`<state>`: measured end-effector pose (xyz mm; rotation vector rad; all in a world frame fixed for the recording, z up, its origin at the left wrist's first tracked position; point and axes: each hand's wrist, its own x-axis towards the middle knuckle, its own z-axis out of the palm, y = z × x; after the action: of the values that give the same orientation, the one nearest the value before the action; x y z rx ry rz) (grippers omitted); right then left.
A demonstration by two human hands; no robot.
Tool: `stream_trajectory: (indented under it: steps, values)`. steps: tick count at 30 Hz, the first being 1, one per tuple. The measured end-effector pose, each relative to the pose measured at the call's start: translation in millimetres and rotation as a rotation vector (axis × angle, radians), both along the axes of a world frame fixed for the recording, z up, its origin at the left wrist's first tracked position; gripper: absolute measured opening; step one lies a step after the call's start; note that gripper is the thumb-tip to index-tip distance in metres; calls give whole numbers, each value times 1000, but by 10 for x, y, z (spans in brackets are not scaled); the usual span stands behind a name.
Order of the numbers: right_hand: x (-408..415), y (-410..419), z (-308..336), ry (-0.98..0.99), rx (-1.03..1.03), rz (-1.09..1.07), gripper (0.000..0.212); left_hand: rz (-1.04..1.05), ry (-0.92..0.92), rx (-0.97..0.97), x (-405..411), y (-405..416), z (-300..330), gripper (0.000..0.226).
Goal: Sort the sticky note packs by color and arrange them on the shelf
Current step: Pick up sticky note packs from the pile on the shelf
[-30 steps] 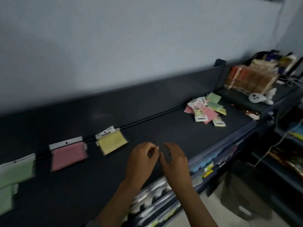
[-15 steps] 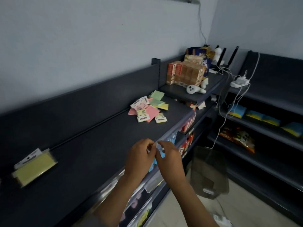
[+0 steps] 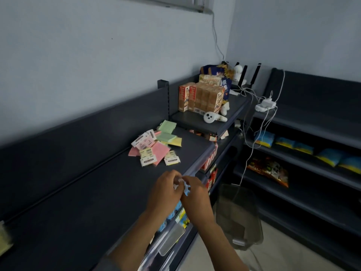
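Two hands, left hand point(image 3: 163, 189) and right hand point(image 3: 194, 192), pinching a small pale scrap point(image 3: 182, 185) together over shelf point(image 3: 97, 192) edge; drop it, then reach for the mixed sticky note packs point(image 3: 156, 146) heaped further right, one colour per grab.

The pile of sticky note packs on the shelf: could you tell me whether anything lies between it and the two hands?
Nothing visible does. Bare dark shelf separates the left hand and right hand from the pile of sticky note packs. Both hands pinch a small whitish scrap between them.
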<state>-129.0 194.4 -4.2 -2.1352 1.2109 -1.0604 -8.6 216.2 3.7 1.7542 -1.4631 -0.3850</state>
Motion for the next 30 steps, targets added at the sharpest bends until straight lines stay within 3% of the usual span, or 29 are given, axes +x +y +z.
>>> stream_trajectory:
  steps: [5,10,18,25,30]
  values:
    - [104,-574,79,4,64,10,15,-5,-31,-40,228,-638,9,12]
    - [255,-1113,79,52,89,-67,38,1,-43,-30,495,-1072,-111,19]
    - [451,-1637,-2,28,79,-128,36,67,-161,-38,722,-1509,-196,23]
    - [844,-2067,-118,125,37,-15,31,182,-231,-12,1016,-1686,-198,41]
    - [1168,-2510,-325,201,80,59,47,243,-209,8,1206,-1752,-330,45]
